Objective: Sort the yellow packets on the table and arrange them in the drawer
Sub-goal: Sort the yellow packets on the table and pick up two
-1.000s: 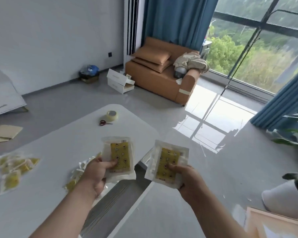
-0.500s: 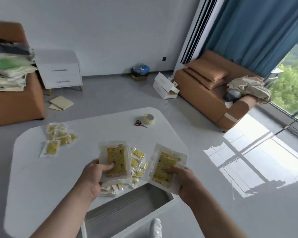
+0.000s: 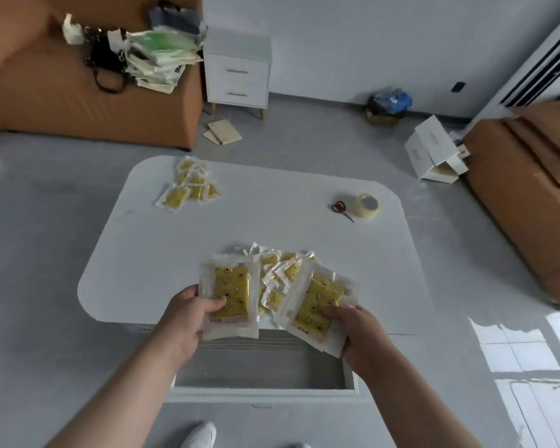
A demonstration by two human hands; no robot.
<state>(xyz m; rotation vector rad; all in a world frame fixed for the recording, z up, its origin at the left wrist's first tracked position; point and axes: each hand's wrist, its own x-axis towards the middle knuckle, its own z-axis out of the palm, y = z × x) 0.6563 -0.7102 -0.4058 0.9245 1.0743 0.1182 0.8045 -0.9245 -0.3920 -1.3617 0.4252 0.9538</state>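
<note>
While the 2 hands hover over the near edge of the white table (image 3: 240,221), each one is clamped on a yellow packet of its own. The left hand (image 3: 191,315) grips the left packet (image 3: 232,294) at its lower left corner, thumb on the printed face and fingers curled behind. This packet's long axis runs almost straight away from the person, with the far end leaning only slightly left. The right hand (image 3: 359,331) pinches the right packet (image 3: 317,305) at its lower right corner, thumb across the front. Its long axis is tilted, with the far end pointing up and to the right. Both packets show their yellow printed side to the camera inside a clear wrapper. The hands are apart, and the packets do not touch.

Between and just behind them a near pile (image 3: 282,270) of smaller yellow packets lies jumbled on the table at mixed angles. A far pile (image 3: 191,185) of similar packets sits near the table's far left corner, well apart from the first. Directly below the hands the drawer (image 3: 262,394) stands pulled out from under the table's near edge, its grey floor showing.

Red-handled scissors (image 3: 341,210) lie just beside a tape roll (image 3: 367,205) toward the far right of the table. A white 2-drawer cabinet (image 3: 238,72) stands against the far wall.
</note>
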